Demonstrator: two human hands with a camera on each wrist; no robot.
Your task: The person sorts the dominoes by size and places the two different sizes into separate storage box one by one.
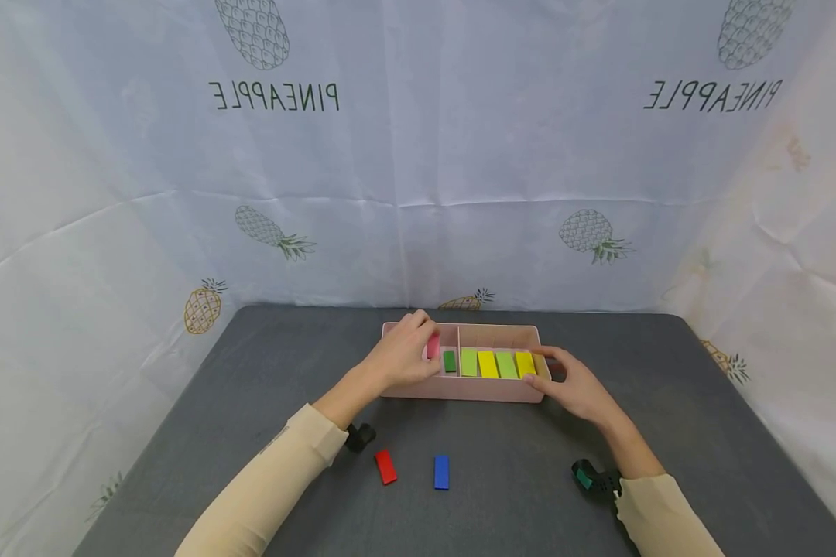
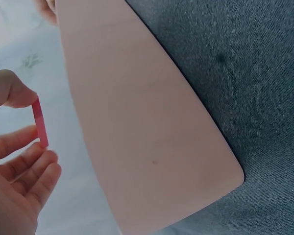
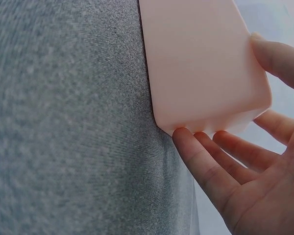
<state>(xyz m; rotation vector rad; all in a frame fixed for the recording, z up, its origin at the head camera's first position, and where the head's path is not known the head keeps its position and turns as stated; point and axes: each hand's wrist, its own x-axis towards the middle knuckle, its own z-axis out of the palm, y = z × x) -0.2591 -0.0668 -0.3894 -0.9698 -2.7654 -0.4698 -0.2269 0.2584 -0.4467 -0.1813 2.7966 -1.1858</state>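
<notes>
Two hands of yours at pink box (image 1: 463, 389). Left hand (image 1: 406, 352), toward box's 9 o'clock, pinches pink block (image 1: 433, 346) between thumb and fingertips, parted only by block; block sits above rim, over left compartment. Right hand (image 1: 575, 388), at box's 3 o'clock, half open, grips box end: thumb at near rim, fingertips against end wall. Green block (image 1: 449, 361) in left compartment, at pink block's 4 o'clock. In right compartment, two light-green blocks (image 1: 469, 362) alternate with two yellow blocks (image 1: 488, 364). On dark table (image 1: 515, 464), red block (image 1: 386, 467) at box's 7 o'clock, blue block (image 1: 442, 473) near 6.
</notes>
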